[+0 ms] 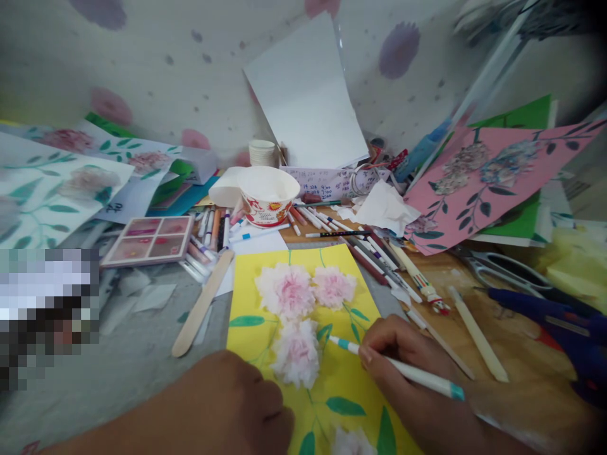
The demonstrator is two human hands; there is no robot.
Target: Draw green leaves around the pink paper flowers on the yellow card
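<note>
A white marker with teal ends (417, 375) is pinched in my right hand (408, 360). Its tip touches or nearly touches a green leaf outline (325, 332) on the yellow paper (246, 278). My left hand (237, 404) lies curled in a fist over the sheet's lower left edge, its fingertips mostly hidden. Fluffy pink-white paper flowers (296, 354) stand out from the sheet, and another is partly cut off at the bottom. Green stems and filled leaves (345, 406) surround them.
Left of the sheet lie a wooden stick (202, 306) and a four-part palette (149, 241). Several markers (374, 253) and a paper bowl (268, 196) are behind. To the right are scissors (502, 268), a blue glue gun (545, 309) and a pink flower sheet (512, 189).
</note>
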